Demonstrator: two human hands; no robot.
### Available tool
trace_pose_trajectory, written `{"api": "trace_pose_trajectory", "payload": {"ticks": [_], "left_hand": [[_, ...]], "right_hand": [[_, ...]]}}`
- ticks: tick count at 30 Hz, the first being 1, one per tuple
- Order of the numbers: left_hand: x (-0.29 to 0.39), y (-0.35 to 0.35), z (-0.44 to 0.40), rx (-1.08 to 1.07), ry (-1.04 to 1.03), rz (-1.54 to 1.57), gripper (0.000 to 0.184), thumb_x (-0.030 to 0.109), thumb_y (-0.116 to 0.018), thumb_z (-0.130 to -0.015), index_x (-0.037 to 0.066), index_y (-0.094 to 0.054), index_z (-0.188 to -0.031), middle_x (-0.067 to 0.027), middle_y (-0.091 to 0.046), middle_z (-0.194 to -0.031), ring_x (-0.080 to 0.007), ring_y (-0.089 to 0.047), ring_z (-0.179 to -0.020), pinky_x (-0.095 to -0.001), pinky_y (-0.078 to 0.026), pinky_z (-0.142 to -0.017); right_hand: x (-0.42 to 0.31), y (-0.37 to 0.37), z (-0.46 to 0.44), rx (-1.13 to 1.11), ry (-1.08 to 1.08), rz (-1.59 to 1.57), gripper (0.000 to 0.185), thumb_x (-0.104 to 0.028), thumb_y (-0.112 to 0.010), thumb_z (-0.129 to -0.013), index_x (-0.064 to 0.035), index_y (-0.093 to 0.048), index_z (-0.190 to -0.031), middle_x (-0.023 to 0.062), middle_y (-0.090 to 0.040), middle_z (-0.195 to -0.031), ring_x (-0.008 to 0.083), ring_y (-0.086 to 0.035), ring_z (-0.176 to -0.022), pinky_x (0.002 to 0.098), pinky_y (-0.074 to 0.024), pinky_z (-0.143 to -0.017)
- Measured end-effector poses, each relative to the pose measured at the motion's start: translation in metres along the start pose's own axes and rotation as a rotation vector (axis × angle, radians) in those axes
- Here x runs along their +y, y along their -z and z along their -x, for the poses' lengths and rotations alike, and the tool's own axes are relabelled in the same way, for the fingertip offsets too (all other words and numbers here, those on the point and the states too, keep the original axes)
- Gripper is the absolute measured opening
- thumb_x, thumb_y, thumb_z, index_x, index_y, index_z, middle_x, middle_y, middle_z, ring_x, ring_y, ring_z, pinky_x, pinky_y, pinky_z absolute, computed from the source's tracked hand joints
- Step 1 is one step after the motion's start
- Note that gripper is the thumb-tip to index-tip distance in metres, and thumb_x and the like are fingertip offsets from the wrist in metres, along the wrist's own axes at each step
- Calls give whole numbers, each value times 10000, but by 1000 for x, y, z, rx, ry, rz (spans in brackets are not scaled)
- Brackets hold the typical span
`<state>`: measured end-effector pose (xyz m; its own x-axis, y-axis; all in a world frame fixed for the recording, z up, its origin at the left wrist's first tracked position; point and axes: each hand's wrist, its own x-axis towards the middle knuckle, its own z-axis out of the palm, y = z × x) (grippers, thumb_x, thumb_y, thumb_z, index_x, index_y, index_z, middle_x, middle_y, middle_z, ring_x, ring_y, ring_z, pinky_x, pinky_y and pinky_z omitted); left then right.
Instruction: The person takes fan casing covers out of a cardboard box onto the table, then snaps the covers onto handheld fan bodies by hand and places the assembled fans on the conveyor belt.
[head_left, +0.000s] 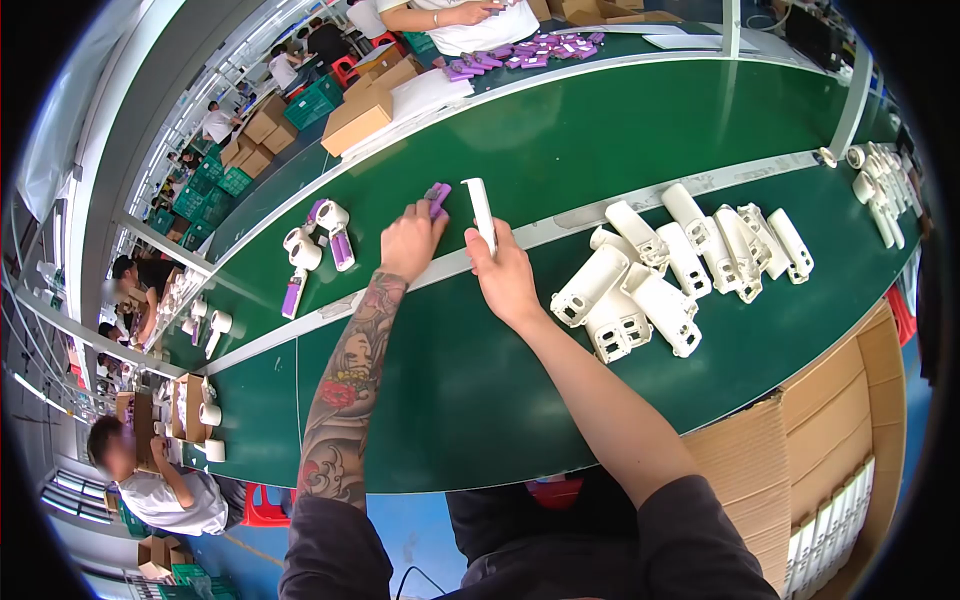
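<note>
My left hand (410,242), at the end of a tattooed forearm, reaches over the green belt with its fingers closed around a small purple part (438,195). Just to the right, my right hand (504,272) grips a slim white plastic handle piece (480,208), held upright with its hooked tip at the top. The fingers hide its lower end. Right of that hand lies a pile of hollow white plastic housings (640,285) on the green worktop.
White assemblies with purple parts (302,250) lie on the belt (600,130) at left. A metal rail (570,213) divides belt from worktop (450,400). A cardboard box (840,420) with white pieces stands at lower right. Co-workers sit opposite and at left.
</note>
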<state>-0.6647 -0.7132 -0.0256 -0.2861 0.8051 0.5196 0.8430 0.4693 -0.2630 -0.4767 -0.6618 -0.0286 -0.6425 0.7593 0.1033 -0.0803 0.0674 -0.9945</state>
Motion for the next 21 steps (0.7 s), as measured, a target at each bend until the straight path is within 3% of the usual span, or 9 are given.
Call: {"api": "trace_pose_trajectory", "payload": {"ticks": [2, 6, 8, 9, 11, 12, 16, 21], "left_hand": [[2, 1, 0, 71, -76, 50, 400, 317, -651, -920, 22, -583, -1181, -140, -677, -839, -258, -693, -628, -367, -550, -526], [0, -3, -8, -31, -39, 334, 377, 300, -634, -933, 4, -590, -1162, -119, -702, -845, -231, -695, -615, -355, -538, -526], [9, 41, -21, -340, 399, 872, 353, 283, -606, -951, 12, -580, -1176, -161, -717, -906, -302, -706, -681, -409, -544, -576], [9, 46, -28, -341, 392, 870, 353, 283, -606, -951, 12, -580, -1176, -161, -717, -906, -302, -706, -681, -409, -544, -576], [1, 47, -43, -262, 566, 1095, 373, 319, -551, -984, 33, -550, -1222, -196, -708, -928, -359, -707, -802, -458, -546, -629], [-2, 44, -49, -264, 565, 1098, 373, 319, -551, -984, 33, -550, -1222, -196, -708, -928, -359, -707, -802, -458, -546, -629], [-10, 27, -70, -12, 371, 341, 409, 385, -504, -1006, 56, -522, -1247, -194, -696, -926, -386, -702, -810, -476, -553, -658], [26, -10, -80, 84, 245, 134, 467, 466, -500, -1000, 32, -512, -1171, -164, -658, -929, -393, -700, -760, -485, -571, -652]], "right_hand": [[0, 1, -1, 6, -7, 10, 462, -402, -501, -1013, -30, -513, -1286, 176, -679, -929, 334, -655, -808, 429, -504, -750], [0, 5, -1, 10, 21, -12, 456, -402, -501, -1012, -34, -516, -1281, 177, -682, -920, 339, -660, -796, 432, -505, -744], [-3, 4, -2, 5, 18, -8, 456, -403, -501, -1012, -34, -516, -1280, 176, -682, -920, 340, -660, -793, 433, -505, -744], [-3, 5, -3, 5, 10, -5, 456, -404, -501, -1011, -35, -516, -1279, 176, -682, -919, 342, -659, -791, 434, -504, -744], [-2, 6, -1, 4, -12, 4, 457, -406, -501, -1011, -35, -517, -1277, 175, -681, -918, 345, -657, -786, 437, -504, -745], [-4, 7, 0, 7, -13, 6, 457, -406, -501, -1011, -35, -517, -1277, 175, -681, -918, 345, -657, -786, 437, -504, -745], [-11, 9, 3, -5, -17, 42, 459, -409, -501, -1008, -35, -517, -1274, 177, -684, -927, 358, -658, -796, 446, -504, -750], [-10, 9, 2, -23, -19, 95, 480, -409, -498, -1011, -24, -513, -1298, 111, -654, -882, 249, -602, -747, 377, -475, -709]]}}
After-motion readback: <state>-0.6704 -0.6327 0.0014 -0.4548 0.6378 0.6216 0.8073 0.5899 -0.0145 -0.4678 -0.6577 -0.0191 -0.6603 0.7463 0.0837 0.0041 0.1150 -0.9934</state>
